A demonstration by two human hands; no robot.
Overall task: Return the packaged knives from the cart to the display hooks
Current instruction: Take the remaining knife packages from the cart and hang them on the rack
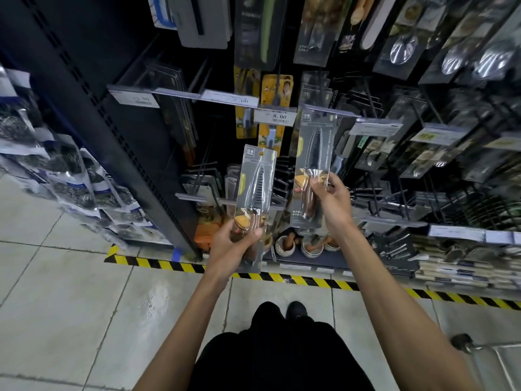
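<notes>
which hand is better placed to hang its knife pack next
Right, probably. The right hand holds the higher knife package with its top up at the price-label strip on the hook row; the left hand grips the lower knife package below that row.

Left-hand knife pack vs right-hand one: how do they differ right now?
The right-hand pack is held higher, its top at a price strip; the left-hand pack sits lower. The right hand grips its pack from the right edge, the left hand from the left edge. Both: same grey card, blade pointing up, wooden handle.
</notes>
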